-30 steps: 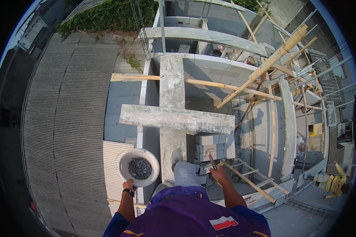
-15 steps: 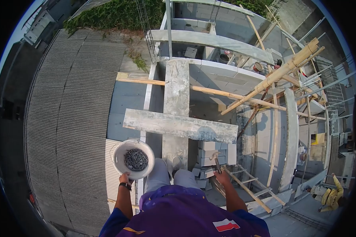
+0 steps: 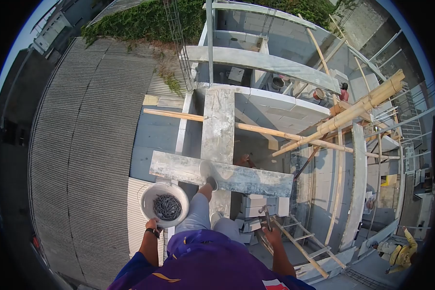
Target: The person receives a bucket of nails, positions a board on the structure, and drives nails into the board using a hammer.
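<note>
My left hand (image 3: 152, 224) is closed on the near rim of a pale bucket (image 3: 183, 197). Inside the bucket lies a heap of grey nails (image 3: 167, 207). In my right hand (image 3: 272, 235) is a claw hammer (image 3: 266, 216), gripped by the handle with its head upward. One foot (image 3: 208, 175) is on the crosswise plank (image 3: 256, 179); the other stays behind on the lengthwise plank (image 3: 218, 123). Stacked light blocks (image 3: 260, 206) show below, beyond the hammer.
Corrugated roofing (image 3: 77, 159) spreads at left. A bamboo pole (image 3: 270, 129) passes under the lengthwise plank, above deep rooms. A ladder (image 3: 304, 237) leans at lower right. People are below: one in yellow (image 3: 405, 249), one in pink (image 3: 344, 94), one partly hidden past the plank (image 3: 245, 160).
One foot has stepped forward onto the crosswise plank, and the planks appear lower in view. Both hands keep their holds. A person below has come into sight past the plank.
</note>
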A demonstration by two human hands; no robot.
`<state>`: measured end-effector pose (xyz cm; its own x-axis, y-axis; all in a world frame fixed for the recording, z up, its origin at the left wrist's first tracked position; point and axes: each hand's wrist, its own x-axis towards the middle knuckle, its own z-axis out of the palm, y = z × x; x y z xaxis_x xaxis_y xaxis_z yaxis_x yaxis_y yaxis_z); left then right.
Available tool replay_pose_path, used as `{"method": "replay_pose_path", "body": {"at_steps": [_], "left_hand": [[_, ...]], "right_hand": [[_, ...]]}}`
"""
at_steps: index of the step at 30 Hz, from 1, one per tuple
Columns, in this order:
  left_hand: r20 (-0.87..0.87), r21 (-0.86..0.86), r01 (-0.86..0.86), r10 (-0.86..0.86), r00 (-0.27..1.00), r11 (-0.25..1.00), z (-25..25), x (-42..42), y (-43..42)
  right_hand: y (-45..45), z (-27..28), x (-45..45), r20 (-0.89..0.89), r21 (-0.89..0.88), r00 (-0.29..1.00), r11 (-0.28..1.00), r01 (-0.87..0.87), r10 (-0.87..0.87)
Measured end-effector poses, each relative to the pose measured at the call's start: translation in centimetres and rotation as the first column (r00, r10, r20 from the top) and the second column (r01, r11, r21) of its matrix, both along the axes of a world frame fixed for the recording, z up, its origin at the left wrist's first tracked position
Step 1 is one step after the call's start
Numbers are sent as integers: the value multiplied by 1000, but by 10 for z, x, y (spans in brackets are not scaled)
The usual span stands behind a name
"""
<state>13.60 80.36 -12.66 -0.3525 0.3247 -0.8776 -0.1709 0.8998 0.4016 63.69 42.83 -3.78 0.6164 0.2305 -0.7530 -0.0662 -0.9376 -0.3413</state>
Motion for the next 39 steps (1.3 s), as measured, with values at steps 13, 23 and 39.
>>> {"method": "replay_pose_path", "body": {"at_steps": [13, 23, 39], "left_hand": [[-50, 9, 218, -217, 975, 976, -67, 127, 154], [-9, -35, 323, -323, 946, 946, -227, 272, 246], [41, 127, 523, -531, 846, 843, -447, 432, 386]], "right_hand": [[88, -109, 72, 29, -128, 996, 989, -76, 80], [212, -223, 112, -78, -84, 988, 986, -142, 135], [376, -363, 180, 100, 77, 989, 991, -113, 105]]}}
